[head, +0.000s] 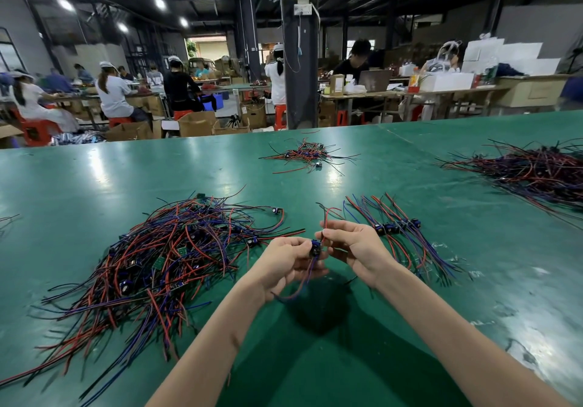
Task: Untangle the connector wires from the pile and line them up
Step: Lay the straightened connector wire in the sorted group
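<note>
**Holding one connector wire between both hands**

Both forearms are cut off by the lower edge. The left hand (284,264) curls its fingers round a small blue-and-black connector (315,248), pinching it at the fingertips. The right hand (353,249), almost touching the left, pinches the red lead (327,217) just above the connector, and the lead rises past its fingers. The exact finger contact is hard to make out. A blue lead (307,275) drops from the connector and loops below the left palm, its end lost in shadow.

Left of the hands lies the tangled pile (151,264) of red, blue and black wires, with its strands running out of view at the left edge. Just right of the right hand, the lined-up row (397,233) lies with its connectors side by side, partly hidden by the right wrist.

Farther across the green table (94,170) sits a smaller heap (306,154). A big heap (536,173) is cut off at the right edge. Beyond the table stand a dark pillar (299,46) and seated workers (113,94), too blurred to show detail.
</note>
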